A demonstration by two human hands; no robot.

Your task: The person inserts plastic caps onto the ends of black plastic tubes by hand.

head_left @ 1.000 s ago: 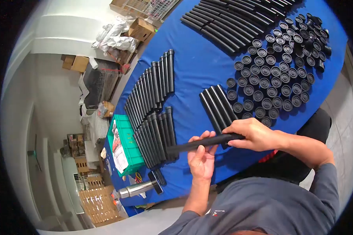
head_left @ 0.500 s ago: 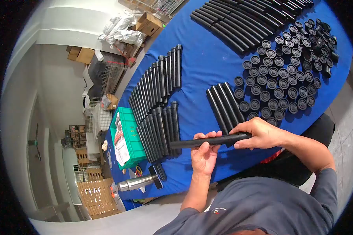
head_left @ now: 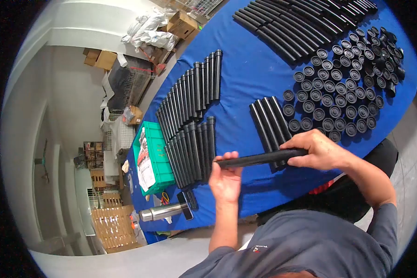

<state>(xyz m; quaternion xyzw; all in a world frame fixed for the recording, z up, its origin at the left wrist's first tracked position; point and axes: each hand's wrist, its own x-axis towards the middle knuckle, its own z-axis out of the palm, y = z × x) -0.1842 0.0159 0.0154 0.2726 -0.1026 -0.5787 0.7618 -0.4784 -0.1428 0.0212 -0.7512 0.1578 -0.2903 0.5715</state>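
A black tube (head_left: pixel 257 160) lies crosswise between my hands, in front of my body. My right hand (head_left: pixel 312 150) is wrapped round its right end, where a wider part shows. My left hand (head_left: pixel 226 178) is under the left end, with the thumb and fingers round it. Just beyond the tube, several black tubes (head_left: pixel 266 123) lie side by side on the blue cloth (head_left: pixel 238 83). Many round black caps (head_left: pixel 329 99) stand to the right of them. On the left, two rows of capped black tubes (head_left: pixel 187 99) lie side by side.
A green crate (head_left: pixel 160 160) with papers stands at the left table edge. Near it are a steel flask (head_left: pixel 162 212), a phone (head_left: pixel 185 206) and scissors (head_left: pixel 165 198). More black tubes (head_left: pixel 292 28) lie at the far side. Cardboard boxes (head_left: pixel 180 24) stand beyond the table.
My left hand has moved left along the tube to its end. The tube now shows its left end at my left hand, and the view has shifted slightly.
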